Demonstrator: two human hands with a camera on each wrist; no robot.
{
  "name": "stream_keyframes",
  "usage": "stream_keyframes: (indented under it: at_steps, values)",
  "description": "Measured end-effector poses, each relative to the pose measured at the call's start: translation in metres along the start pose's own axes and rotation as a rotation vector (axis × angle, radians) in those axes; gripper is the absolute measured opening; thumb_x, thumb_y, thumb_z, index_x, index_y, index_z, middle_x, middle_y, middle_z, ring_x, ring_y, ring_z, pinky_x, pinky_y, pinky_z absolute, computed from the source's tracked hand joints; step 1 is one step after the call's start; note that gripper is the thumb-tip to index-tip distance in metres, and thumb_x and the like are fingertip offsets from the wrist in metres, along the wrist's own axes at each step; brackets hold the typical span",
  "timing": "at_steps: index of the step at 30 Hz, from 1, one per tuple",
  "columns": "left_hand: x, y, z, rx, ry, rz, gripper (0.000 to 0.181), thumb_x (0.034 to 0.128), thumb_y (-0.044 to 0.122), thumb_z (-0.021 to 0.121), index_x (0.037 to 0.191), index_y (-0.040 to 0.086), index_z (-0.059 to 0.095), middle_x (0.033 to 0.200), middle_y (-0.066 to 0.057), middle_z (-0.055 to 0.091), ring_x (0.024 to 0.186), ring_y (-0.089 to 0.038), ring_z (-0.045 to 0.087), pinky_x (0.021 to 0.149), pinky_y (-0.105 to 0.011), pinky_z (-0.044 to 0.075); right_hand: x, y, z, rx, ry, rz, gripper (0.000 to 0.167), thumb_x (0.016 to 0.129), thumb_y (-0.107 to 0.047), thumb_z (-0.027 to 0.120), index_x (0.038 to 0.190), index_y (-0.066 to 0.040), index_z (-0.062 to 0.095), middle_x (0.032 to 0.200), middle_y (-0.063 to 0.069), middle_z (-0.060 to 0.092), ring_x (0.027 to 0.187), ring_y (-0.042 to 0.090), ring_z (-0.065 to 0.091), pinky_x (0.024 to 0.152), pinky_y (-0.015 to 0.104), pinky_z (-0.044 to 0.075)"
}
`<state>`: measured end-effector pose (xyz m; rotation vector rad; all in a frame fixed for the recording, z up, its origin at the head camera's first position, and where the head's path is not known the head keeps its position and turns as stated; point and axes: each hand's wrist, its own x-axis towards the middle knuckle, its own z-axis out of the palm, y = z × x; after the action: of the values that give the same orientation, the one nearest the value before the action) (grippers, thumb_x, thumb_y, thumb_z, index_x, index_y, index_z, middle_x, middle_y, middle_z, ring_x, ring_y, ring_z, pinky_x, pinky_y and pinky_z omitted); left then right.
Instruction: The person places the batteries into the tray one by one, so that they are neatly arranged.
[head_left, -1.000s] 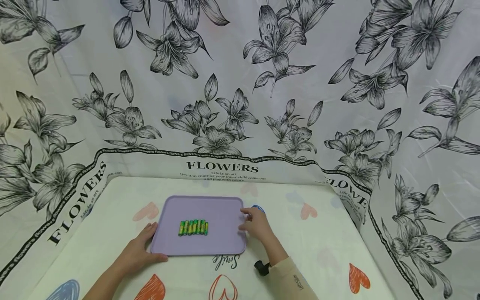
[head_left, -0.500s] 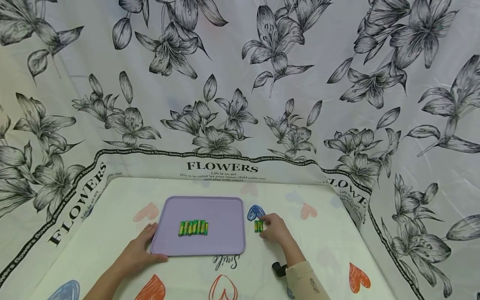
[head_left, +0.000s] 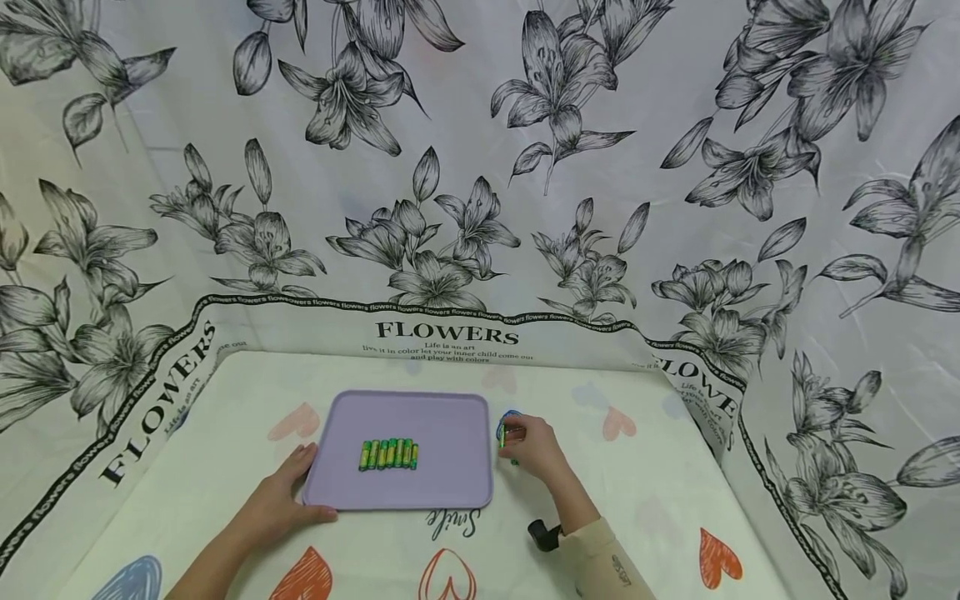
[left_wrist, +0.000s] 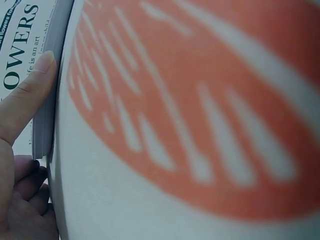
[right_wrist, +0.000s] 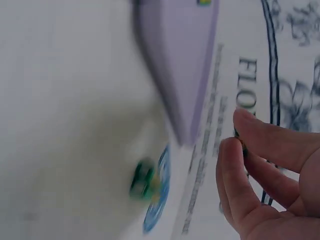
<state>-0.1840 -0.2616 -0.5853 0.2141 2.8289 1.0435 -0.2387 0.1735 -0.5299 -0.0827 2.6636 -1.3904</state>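
A row of several green and yellow batteries lies side by side on the purple tray. At the tray's near left corner my left hand holds it, thumb along the front edge and fingers at the left side. Just right of the tray, my right hand pinches a battery between thumb and fingertips, above the table. In the right wrist view, those fingers nearly hide the battery. Below that hand, other batteries rest on the cloth, blurred; the head view shows only a green end.
The white tablecloth carries printed hearts and the word Smile. A flower-patterned curtain stands behind the table and along both sides. A small black device sits at the right wrist.
My right hand went from the tray's right edge to the batteries on the cloth, took one up and came back slightly left. The left hand and the tray stayed put.
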Motion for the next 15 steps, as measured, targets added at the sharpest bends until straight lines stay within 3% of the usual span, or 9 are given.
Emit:
stream_keyframes:
  at_steps: [6,11,15]
  values:
    - [-0.001,0.002,-0.004,-0.001,0.013,0.016,0.131,0.0603,0.057,0.090,0.157,-0.003,0.026,0.161,-0.033,0.022,0.143,-0.059,0.024,0.112,-0.072,0.026,0.011,-0.034,0.046,0.009,-0.047,-0.095,0.053,0.075,0.000,0.085,0.125,0.000,0.068,0.103,0.009,0.074,0.093,0.021,0.071,0.078,0.032,0.061]
    - [-0.002,0.003,-0.004,-0.003,0.021,0.018,0.130,0.0602,0.057,0.090,0.157,-0.003,0.027,0.161,-0.033,0.022,0.144,-0.058,0.025,0.112,-0.072,0.026,0.022,-0.043,0.090,0.002,-0.112,-0.130,0.052,0.073,-0.002,0.088,0.122,-0.002,0.070,0.098,0.003,0.075,0.086,0.010,0.069,0.076,0.024,0.059]
    - [-0.002,0.004,-0.002,-0.011,0.023,0.019,0.130,0.0601,0.057,0.090,0.156,-0.003,0.028,0.161,-0.033,0.023,0.144,-0.057,0.025,0.113,-0.072,0.026,0.024,-0.045,0.114,-0.052,-0.118,-0.134,0.052,0.070,-0.002,0.089,0.119,-0.002,0.071,0.088,0.000,0.071,0.076,0.005,0.061,0.069,0.021,0.055]
